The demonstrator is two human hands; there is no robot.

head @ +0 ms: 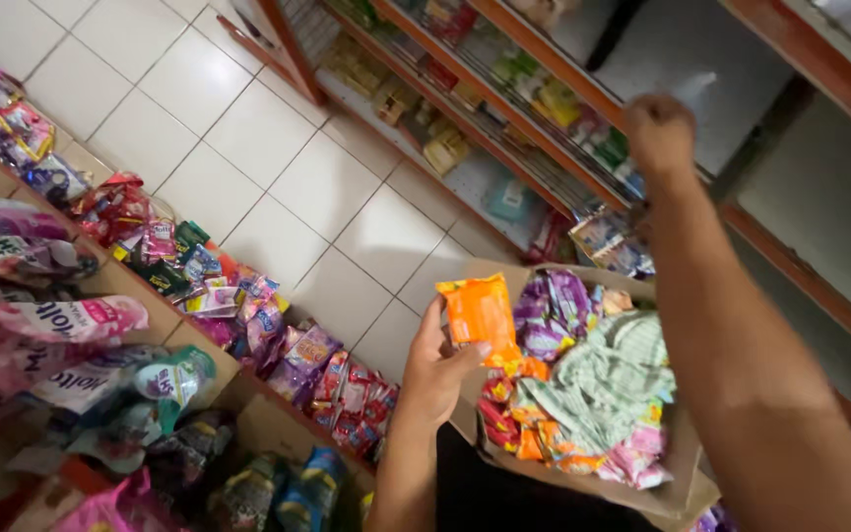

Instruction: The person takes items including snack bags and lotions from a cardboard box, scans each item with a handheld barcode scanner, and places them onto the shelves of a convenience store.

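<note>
1. In the head view we see the left hand (435, 369) holding an orange packet (480, 313). The thumb and fingers are closed on its lower edge, and the packet stands upright above the near-left edge of a cardboard box (677, 473).
2. The orange packet is flat, about rectangular and glossy, with a crimped top edge. Its colour is bright orange with some small pale print that we cannot read.
3. The right hand (658, 133) is raised to the wooden shelf (504, 103). It looks curled into a fist, and it is blurred, so we cannot tell whether it holds something.
4. The box is full: purple packets (549, 313), orange and red ones, and a green checked cloth (608, 379) lie in it.
5. On the left, hanging sachets (219, 291) line the edge of a display. Between this display and the shelf there is open white tiled floor (278, 167).
</note>
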